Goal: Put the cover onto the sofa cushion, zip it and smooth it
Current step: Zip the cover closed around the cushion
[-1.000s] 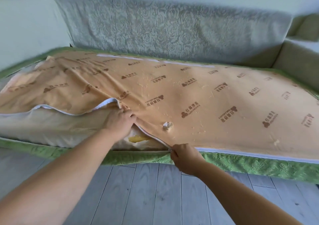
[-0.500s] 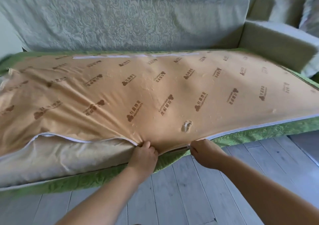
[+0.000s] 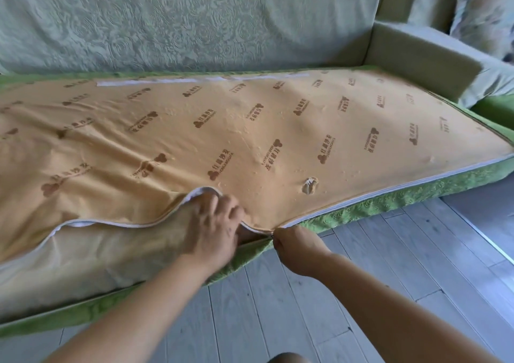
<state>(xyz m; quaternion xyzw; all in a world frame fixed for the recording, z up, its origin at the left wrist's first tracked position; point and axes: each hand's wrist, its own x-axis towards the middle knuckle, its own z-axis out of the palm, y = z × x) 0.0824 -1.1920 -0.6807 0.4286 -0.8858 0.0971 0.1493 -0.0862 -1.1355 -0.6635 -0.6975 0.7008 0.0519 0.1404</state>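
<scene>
Single wide-angle view worn on the head, standing over the floor [image 3: 278, 293], facing forward and down, near the front edge of the sofa cushion [image 3: 83, 259], backrest [image 3: 194, 20] across the top, armrest [image 3: 417, 54] upper right

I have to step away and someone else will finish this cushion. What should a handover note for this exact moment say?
Hands: the left hand lies flat on the bare cushion, fingertips tucked under the loose edge of the orange cover, pressing down. The right hand pinches the zip where its closed stretch ends; the pull is hidden in the fingers.
Done: the cover is over the cushion, and the zip is closed from the right hand to the right corner.
Left: zip the open stretch to the left, where pale cushion shows, then smooth the wrinkled left part.
</scene>
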